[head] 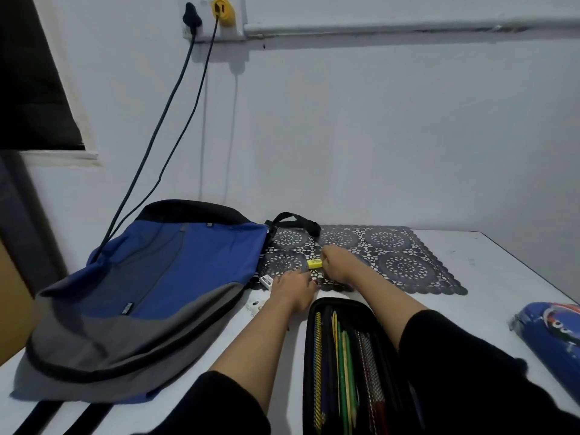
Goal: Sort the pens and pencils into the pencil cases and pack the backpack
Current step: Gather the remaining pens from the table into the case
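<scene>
- Head view, looking down at a white table set against a pale wall.
- Right hand rests on a black lace mat, fingers closed around one end of a yellow highlighter; the other end sticks out leftward. Dark print on the barrel is too small to read.
- Left hand lies palm down at the mat's near edge, just left of the right hand. Its fingertips are hidden, so I cannot tell whether it grips anything.
- White eraser with a barcode-like label sits just left of the left hand, beside the backpack; the print is unreadable.
- Black case lies open between the forearms, holding pencils in green, yellow, red and patterned finishes, laid lengthwise.
- Blue case with a cartoon print rests at the right table edge, well apart from the hands.
- Blue and grey backpack lies flat on the left of the table. A small black tag on its front carries white letters, seemingly "PUMA", though blurred.
- Two cables hang from a wall socket down to the backpack.
</scene>
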